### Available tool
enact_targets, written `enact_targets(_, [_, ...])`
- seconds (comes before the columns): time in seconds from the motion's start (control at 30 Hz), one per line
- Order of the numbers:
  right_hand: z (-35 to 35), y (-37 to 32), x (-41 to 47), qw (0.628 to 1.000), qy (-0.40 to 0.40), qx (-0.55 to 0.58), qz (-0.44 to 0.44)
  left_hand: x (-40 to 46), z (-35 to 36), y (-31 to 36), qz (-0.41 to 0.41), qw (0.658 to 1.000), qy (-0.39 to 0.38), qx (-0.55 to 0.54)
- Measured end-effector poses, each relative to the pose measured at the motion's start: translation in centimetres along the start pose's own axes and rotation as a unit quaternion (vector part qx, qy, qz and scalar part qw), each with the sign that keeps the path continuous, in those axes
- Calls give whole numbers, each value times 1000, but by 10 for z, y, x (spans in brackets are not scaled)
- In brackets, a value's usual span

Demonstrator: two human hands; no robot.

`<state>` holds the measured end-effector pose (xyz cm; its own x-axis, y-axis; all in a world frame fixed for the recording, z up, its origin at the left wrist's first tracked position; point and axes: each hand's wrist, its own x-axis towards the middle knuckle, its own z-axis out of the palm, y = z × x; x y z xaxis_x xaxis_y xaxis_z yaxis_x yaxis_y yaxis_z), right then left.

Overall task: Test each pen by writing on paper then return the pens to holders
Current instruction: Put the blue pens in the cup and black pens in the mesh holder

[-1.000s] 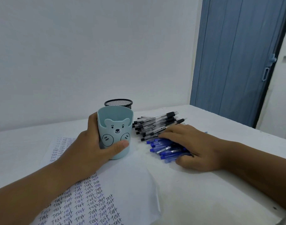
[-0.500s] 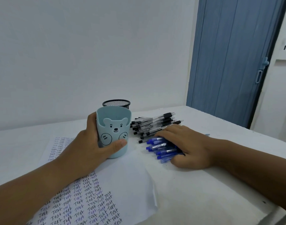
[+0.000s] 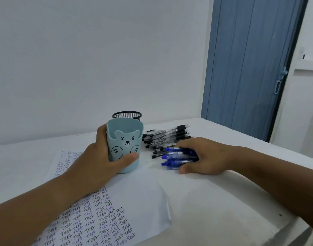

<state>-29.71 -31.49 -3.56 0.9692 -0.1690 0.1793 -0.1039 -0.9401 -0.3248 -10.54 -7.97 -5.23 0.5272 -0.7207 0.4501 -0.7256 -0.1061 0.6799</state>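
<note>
My left hand (image 3: pixel 97 160) grips a light blue holder with a bear face (image 3: pixel 124 139), which stands upright on the white table (image 3: pixel 223 201). Just behind it stands a black mesh holder (image 3: pixel 126 115). To the right lies a pile of several black pens (image 3: pixel 166 135). In front of that pile my right hand (image 3: pixel 203 155) curls round a bundle of several blue pens (image 3: pixel 177 158) lying on the table, thumb below and fingers over them. A sheet of paper (image 3: pixel 102 222) covered with the handwritten word "Test" lies under my left forearm.
A white wall rises behind the table. A blue door (image 3: pixel 250 64) stands at the right beyond the table's far corner. The table's right edge runs diagonally past my right forearm.
My right hand has gathered the blue pens closer and curled round them. The left hand keeps its hold on the bear holder. The camera has shifted slightly.
</note>
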Motion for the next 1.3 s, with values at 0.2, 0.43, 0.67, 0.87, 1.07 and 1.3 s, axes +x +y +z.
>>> enact_targets(0.2, [-6, -4, 8, 999, -13, -33, 21, 0, 0, -1, 1, 1000, -2, 0])
enact_targets(0.43, [5, -8, 23, 998, 16, -62, 8, -2, -1, -2, 5, 1000, -1, 2])
enact_targets(0.67, [4, -13, 28, 995, 64, -70, -8, -1, -1, -2, 0, 1000, -5, -10])
enact_targets(0.87, [10, -18, 33, 987, 151, -58, -23, 1, -1, -4, 2, 1000, -8, -3])
enact_targets(1.07, [5, -22, 33, 976, 218, 1, -20, 1, -1, -5, 7, 1000, -11, -8])
enact_targets(1.3, [-23, -56, 66, 852, 407, 326, -43, -3, -1, 2, 48, 998, 26, 42])
